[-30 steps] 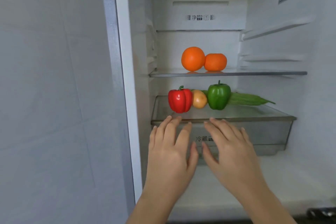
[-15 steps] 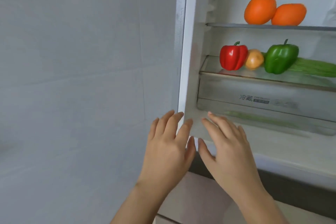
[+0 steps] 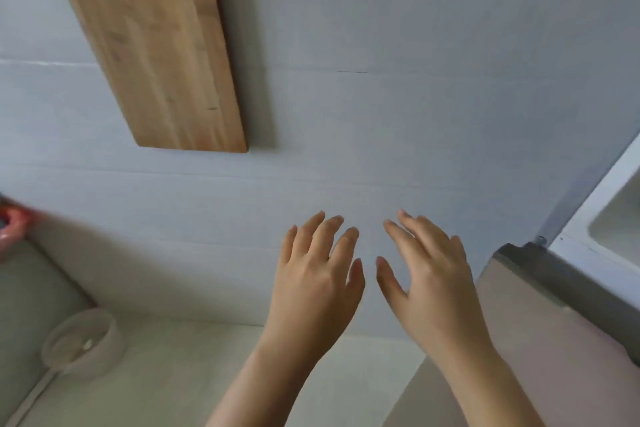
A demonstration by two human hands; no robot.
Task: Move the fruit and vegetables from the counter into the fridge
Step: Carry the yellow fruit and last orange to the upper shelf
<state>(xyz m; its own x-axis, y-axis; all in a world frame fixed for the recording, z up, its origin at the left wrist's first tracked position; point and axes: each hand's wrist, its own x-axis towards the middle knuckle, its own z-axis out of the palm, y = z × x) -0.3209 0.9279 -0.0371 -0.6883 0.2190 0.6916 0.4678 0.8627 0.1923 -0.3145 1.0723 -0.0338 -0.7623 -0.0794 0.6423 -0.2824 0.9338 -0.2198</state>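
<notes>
Both hands, the left hand and right hand, are held spread and empty above the table. No fruit or vegetables are seen there; the fridge lies to the right, nearer the right hand.

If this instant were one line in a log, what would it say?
left hand: open, empty | right hand: open, empty | facing: tiled wall | fridge: right edge | counter: no produce visible

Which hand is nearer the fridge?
The right hand: it hangs beside the fridge at the frame's right; the left hand is farther off.
</notes>
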